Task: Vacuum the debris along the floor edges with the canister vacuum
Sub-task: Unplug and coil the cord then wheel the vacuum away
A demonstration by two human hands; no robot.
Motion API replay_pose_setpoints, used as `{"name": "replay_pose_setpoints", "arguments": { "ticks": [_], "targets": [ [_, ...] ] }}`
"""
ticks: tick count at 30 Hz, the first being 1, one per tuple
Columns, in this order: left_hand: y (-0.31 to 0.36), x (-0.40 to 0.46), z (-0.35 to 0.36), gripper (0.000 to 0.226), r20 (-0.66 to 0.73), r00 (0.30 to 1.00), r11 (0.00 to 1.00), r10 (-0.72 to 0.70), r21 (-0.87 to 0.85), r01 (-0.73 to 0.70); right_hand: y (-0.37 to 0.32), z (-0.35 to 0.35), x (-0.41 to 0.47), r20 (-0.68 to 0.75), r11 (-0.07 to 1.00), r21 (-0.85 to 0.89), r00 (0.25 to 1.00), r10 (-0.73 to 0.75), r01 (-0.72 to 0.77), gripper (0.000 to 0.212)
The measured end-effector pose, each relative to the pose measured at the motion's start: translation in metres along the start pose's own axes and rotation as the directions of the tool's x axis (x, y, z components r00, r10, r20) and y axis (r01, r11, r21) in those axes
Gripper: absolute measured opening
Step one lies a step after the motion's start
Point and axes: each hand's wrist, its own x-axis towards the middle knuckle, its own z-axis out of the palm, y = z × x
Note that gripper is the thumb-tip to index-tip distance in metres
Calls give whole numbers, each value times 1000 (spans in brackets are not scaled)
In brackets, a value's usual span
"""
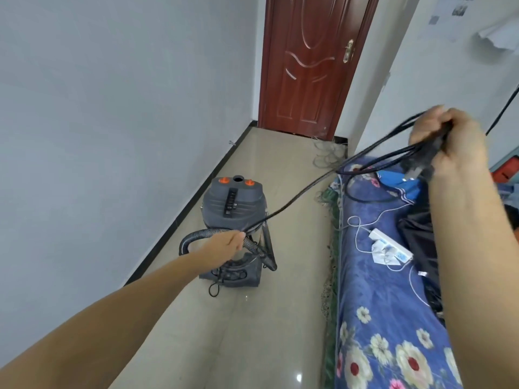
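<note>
The cleaning has not started yet. This looks like the getting-ready step: the black cord (pixel 295 196) is being unwound so the vacuum (pixel 234 220) can be plugged in.

The vacuum stands on the floor (pixel 252 332) near the left wall, just beside the dark strip at the floor edge (pixel 196 197). Its hose (pixel 196 234) loops over its front.

The right hand (pixel 449 136) is up high over the bed (pixel 379 304). Its grip is closed tight around a bunch of cord loops. The plug (pixel 412 171) hangs just under that hand.

The left hand (pixel 227 242) reaches down to the vacuum. Its fingers are mostly straight and rest where the cord meets the hose. The picture is a bit blurry there, so I cannot tell if the thumb pinches the cord or only touches it.

The cord runs tight in a line from the left hand up to the right hand.

A white power strip (pixel 391 244) lies on the bed, near the right arm. I think the next move is to shake the loops free and push the plug into that strip. That needs the right hand to let the loops go and hold only the plug. The loops could tangle, so go slow.
</note>
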Motion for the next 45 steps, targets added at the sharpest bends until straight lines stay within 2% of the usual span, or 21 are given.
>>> {"name": "replay_pose_setpoints", "arguments": {
  "ticks": [2,4,5,6,8,9,13,17,18,22,25,28,31,33,35,37,38,39,41,42,45],
  "targets": [
    [17,3,5,26,122,990,973,72,211,-97,26,2,7,-32,978,-174,992,-121,114,27],
    [46,8,-1,32,181,960,931,215,259,-257,71,4,7,29,877,-474,997,-73,78,30],
    [62,12,-9,35,154,949,918,274,253,-306,93,3,4,92,753,-655,996,-6,65,30],
    [75,17,-19,35,89,941,904,328,259,-340,112,-3,-1,161,552,-829,984,71,96,31],
    [92,29,-48,31,-89,901,876,424,295,-382,139,-7,-14,279,183,-952,941,190,245,36],
    [97,35,-64,28,-155,879,867,451,310,-391,147,-6,-16,331,110,-943,921,203,315,40],
    [95,56,-101,41,-348,836,897,424,31,-441,135,13,3,349,186,-929,926,144,321,35],
    [71,80,-102,46,-409,840,856,356,-218,-469,99,26,37,261,112,-965,891,371,236,28],
    [59,88,-99,47,-400,854,859,333,-244,-450,90,20,46,229,138,-972,890,395,189,27],
    [-9,120,-83,48,-347,923,897,168,-334,-289,59,-19,86,55,525,-845,958,281,-106,32],
    [-42,146,-68,48,-252,961,924,112,-330,-194,52,-41,114,-103,725,-652,973,206,-223,37],
    [-46,173,-61,42,-160,977,933,142,-309,-187,49,-43,141,-219,888,-389,961,168,-244,37],
    [-28,198,-71,39,-135,966,918,220,-307,-252,48,-25,164,-260,991,20,956,134,-133,31],
    [-9,210,-79,41,-82,948,912,309,-256,-320,53,-6,182,-284,997,78,959,25,-3,30],
    [13,215,-82,43,39,915,904,401,-178,-388,70,14,195,-182,999,27,983,-13,18,37],
    [36,219,-85,44,86,882,882,463,-140,-449,100,30,202,-41,963,-270,999,-27,15,34],
    [48,221,-92,44,61,873,871,484,-134,-473,116,34,202,10,849,-527,999,-38,38,30],
    [59,225,-105,43,1,866,859,500,-128,-496,133,34,201,85,648,-755,995,-45,94,26],
    [72,237,-135,41,-158,849,844,504,-119,-523,154,31,201,256,250,-936,967,-4,249,27],
    [74,243,-150,40,-204,846,843,493,-127,-522,158,30,204,292,195,-942,954,65,274,31],
    [71,261,-169,45,-234,879,859,416,-214,-464,147,28,225,264,425,-900,894,361,95,41]
  ]
}}
